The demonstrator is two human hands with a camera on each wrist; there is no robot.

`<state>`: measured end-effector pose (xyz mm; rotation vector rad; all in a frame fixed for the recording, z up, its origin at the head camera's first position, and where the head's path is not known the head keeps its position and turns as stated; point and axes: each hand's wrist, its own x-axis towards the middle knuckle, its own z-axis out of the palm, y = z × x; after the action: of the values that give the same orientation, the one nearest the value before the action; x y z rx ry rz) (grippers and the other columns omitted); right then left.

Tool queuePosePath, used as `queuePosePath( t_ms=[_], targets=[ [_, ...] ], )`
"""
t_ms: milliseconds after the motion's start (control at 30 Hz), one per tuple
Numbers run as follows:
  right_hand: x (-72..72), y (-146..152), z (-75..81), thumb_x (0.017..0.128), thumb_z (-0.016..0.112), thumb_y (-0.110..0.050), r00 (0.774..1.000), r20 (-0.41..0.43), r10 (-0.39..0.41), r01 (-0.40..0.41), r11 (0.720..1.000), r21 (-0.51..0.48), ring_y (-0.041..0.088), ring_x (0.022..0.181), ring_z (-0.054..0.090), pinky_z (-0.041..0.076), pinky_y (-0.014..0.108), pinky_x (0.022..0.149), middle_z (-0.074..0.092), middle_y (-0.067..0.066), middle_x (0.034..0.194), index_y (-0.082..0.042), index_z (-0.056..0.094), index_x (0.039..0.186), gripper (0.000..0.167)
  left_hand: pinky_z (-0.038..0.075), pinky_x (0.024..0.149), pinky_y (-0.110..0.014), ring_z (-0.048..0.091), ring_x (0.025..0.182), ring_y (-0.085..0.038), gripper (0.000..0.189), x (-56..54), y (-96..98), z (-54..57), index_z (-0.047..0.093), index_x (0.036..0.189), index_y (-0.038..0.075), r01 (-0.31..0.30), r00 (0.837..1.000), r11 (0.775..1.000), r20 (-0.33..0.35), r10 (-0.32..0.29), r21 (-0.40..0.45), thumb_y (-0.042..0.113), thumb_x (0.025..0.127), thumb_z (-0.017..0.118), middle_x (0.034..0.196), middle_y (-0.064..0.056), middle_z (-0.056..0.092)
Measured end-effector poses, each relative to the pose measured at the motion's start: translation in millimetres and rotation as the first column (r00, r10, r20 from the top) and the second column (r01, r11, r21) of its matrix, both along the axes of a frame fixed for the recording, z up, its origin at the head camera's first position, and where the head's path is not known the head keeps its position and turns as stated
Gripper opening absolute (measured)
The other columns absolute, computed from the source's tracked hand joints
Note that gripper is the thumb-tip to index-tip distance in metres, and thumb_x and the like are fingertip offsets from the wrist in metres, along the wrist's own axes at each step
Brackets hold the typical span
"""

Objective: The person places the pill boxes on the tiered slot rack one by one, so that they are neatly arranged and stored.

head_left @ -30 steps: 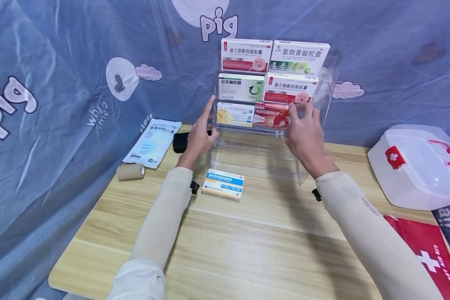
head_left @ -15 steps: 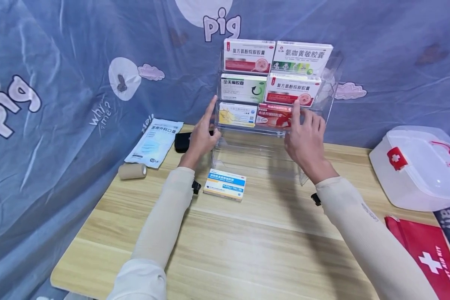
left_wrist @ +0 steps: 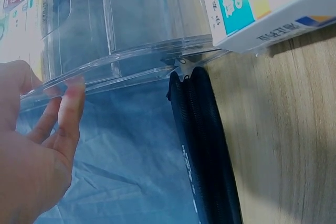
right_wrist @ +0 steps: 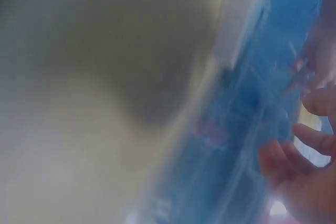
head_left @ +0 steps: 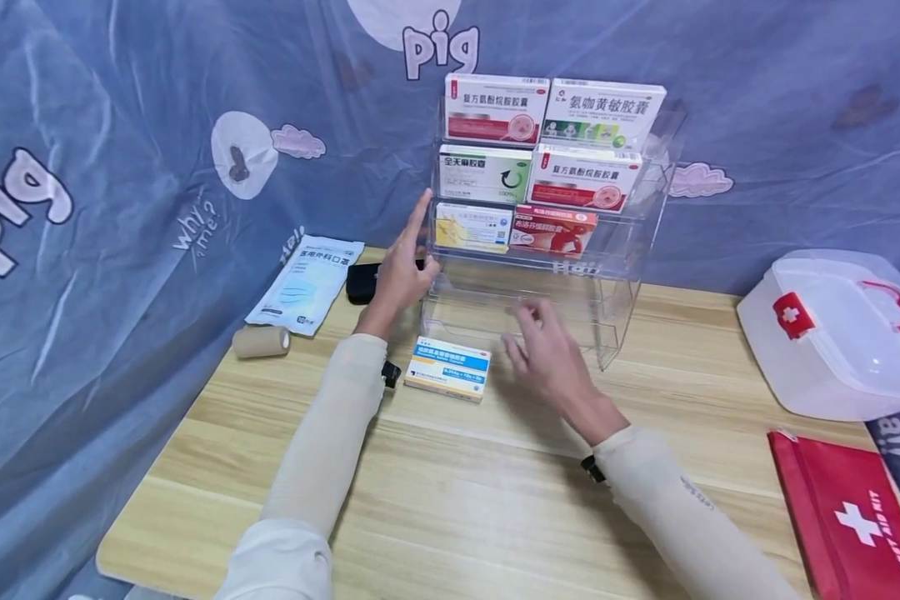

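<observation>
In the head view a clear display rack (head_left: 617,333) stands at the back of the table with three rows of medicine boxes, including a red box (head_left: 551,231) at the lower right. My left hand (head_left: 401,271) rests against the rack's left side, index finger straight and thumb apart. The left wrist view shows that hand's fingertips at the clear rim. My right hand (head_left: 551,358), blurred, hovers before the rack's lower part with fingers loosely bent and nothing in them. Left of it a blue, white and yellow medicine box (head_left: 447,369) lies flat on the table.
A mask packet (head_left: 305,285), a beige roll (head_left: 261,342) and a black zipped case (left_wrist: 205,145) lie to the left. At the right are a white first-aid box (head_left: 840,342) and a red pouch (head_left: 847,508). A patterned blue cloth (head_left: 150,333) hangs behind.
My right hand has left the red box in the lower rack row and come down and left, towards the blue and white box on the table. The left hand stays at the rack.
</observation>
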<state>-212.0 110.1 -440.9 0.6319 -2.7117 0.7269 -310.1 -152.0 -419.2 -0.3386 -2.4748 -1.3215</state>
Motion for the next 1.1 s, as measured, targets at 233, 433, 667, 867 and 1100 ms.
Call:
queuePosePath(
  t_ms=[233,433,667,867,1100],
  targets=[
    [23.0,-24,-26.4,0.103,0.071,-0.032,0.952,0.3,0.06,-0.075,0.996,0.04,0.022,0.091,0.07,0.062,0.041,0.081,0.072,0.008,0.107,-0.008,0.069,0.118,0.029,0.062,0.097,-0.047,0.066,0.136,-0.033,0.114,0.8,-1.6,0.9,0.004,0.164,0.066,-0.011,1.0,1.0,0.005,0.011,-0.001,-0.004,0.094,0.06,0.168,-0.008,0.047],
    [27.7,-32,-30.5,0.1,0.077,-0.036,0.918,0.396,-0.009,-0.026,0.996,0.083,0.021,0.086,0.061,0.056,0.04,0.075,0.067,0.008,0.109,-0.01,0.061,0.124,0.039,0.061,0.099,-0.047,0.065,0.137,-0.032,0.112,-0.3,-1.5,0.1,0.005,0.166,0.064,-0.006,1.0,1.0,0.002,0.006,-0.005,-0.003,0.095,0.059,0.171,-0.004,0.044],
    [27.6,-27,-23.7,0.099,0.078,-0.036,0.871,0.49,-0.035,-0.012,0.996,0.091,0.038,0.125,0.065,0.056,0.058,0.105,0.061,0.02,0.142,-0.007,0.049,0.156,0.069,0.062,0.097,-0.047,0.065,0.136,-0.033,0.112,-0.2,-0.4,1.0,0.004,0.166,0.063,0.004,1.0,1.0,-0.002,-0.004,-0.003,-0.003,0.094,0.06,0.173,-0.003,0.041],
    [28.9,-17,-21.3,0.096,0.082,-0.032,0.836,0.549,0.0,-0.03,0.999,0.045,0.031,0.114,0.065,0.057,0.055,0.103,0.059,0.018,0.138,-0.008,0.053,0.151,0.067,0.062,0.093,-0.047,0.066,0.135,-0.033,0.114,-1.2,-1.2,0.8,0.005,0.166,0.064,-0.003,1.0,1.0,-0.007,0.003,0.001,-0.004,0.093,0.06,0.17,-0.006,0.045],
    [34.3,-10,-19.1,0.091,0.087,-0.02,0.834,0.551,0.025,-0.009,0.999,-0.032,0.03,0.103,0.073,0.057,0.052,0.095,0.076,0.017,0.114,-0.009,0.045,0.142,0.067,0.061,0.101,-0.046,0.064,0.139,-0.031,0.113,-2.7,-1.3,-1.6,0.005,0.167,0.062,-0.005,1.0,1.0,-0.013,0.005,-0.007,-0.004,0.093,0.06,0.172,-0.003,0.042]
  ],
)
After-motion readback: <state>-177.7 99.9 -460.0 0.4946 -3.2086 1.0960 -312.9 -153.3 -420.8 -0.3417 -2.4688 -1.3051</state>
